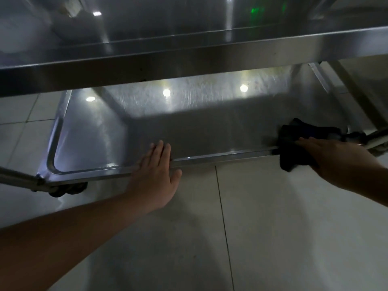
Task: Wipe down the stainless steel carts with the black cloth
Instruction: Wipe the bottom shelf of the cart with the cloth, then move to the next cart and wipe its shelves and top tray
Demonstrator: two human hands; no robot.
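Observation:
A stainless steel cart fills the view, with its upper shelf (189,57) across the top and its lower shelf (189,127) below. My left hand (156,175) lies flat on the lower shelf's front rim, fingers apart, holding nothing. My right hand (336,158) presses the black cloth (294,141) onto the front right corner of the lower shelf. The cloth is draped over the rim, part of it hanging down the outside. Only the tops of my right fingers show on the cloth.
A black caster wheel (67,191) sits under the cart's front left corner, beside a slanted leg (16,177). Another leg (375,137) rises at the right corner. Pale floor tiles (273,227) lie in front of the cart. Ceiling lights reflect in the shelves.

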